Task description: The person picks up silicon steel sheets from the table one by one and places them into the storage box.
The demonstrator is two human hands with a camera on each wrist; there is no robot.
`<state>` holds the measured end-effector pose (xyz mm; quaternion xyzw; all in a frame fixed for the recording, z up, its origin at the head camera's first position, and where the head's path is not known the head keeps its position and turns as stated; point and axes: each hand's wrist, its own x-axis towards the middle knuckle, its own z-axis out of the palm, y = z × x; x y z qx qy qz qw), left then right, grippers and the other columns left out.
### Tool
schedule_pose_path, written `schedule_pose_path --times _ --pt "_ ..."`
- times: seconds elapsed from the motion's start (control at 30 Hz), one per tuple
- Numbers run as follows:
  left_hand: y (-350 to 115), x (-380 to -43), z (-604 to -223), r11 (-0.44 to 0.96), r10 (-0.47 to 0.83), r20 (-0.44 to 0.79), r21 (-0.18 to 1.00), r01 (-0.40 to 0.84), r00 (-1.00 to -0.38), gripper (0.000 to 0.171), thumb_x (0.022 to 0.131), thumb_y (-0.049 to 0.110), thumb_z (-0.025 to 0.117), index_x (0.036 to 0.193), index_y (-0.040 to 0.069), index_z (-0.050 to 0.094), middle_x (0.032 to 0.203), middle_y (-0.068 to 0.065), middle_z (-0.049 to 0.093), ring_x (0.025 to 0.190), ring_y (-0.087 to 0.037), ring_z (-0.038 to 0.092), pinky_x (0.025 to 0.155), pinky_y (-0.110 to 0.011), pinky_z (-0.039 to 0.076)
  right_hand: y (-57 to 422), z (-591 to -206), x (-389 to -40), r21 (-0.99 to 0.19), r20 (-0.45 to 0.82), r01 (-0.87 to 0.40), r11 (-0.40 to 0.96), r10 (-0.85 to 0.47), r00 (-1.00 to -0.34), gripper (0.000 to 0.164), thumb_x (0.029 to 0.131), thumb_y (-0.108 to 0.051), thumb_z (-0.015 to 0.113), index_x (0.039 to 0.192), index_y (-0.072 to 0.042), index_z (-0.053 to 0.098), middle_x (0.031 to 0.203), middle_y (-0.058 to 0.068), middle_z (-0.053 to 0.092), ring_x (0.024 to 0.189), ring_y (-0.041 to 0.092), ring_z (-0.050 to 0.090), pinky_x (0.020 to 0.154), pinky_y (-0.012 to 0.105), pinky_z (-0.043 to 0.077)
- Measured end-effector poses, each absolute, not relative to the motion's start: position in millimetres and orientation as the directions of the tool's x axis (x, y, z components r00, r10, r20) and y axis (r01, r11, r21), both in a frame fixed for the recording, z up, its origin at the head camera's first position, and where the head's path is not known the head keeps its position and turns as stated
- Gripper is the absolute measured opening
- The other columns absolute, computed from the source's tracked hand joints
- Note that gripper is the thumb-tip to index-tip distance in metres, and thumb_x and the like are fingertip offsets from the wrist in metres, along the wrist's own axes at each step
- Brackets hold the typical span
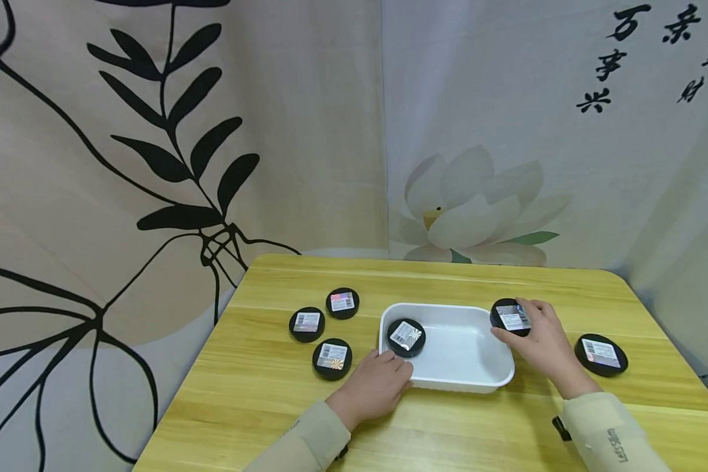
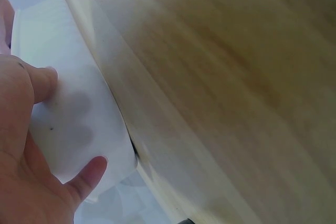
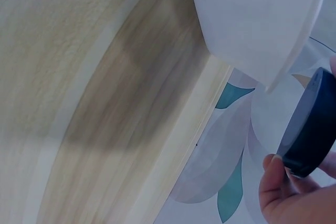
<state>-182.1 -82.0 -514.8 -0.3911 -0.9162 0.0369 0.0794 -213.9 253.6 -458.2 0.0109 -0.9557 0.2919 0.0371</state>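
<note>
As grip (right) pinches disc, left holds tray.

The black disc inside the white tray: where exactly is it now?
In the head view, the black disc lies at the left end of the white tray, just beyond the left hand.

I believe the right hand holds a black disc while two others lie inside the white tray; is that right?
Not quite: the head view shows only one other disc inside the white tray; the right hand holds a black disc.
</note>
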Motion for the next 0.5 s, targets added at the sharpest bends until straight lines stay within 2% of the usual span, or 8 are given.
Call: schedule_pose_path --times 0.5 --pt "-82 -181 -511 0.696 0.718 0.108 -0.115 0.709 -0.688 0.02 0.106 0.041 0.046 0.104 0.023 0.054 0.104 0.01 0.066 0.093 -0.01 0.054 0.081 -0.028 0.042 242 -456 -217 -0.573 0.066 -0.038 0.818 0.0 -0.998 0.103 0.086 -0.063 0.07 0.152 0.005 0.032 0.152 0.038 0.025 0.132 0.055 0.034 0.105 0.072 0.034"
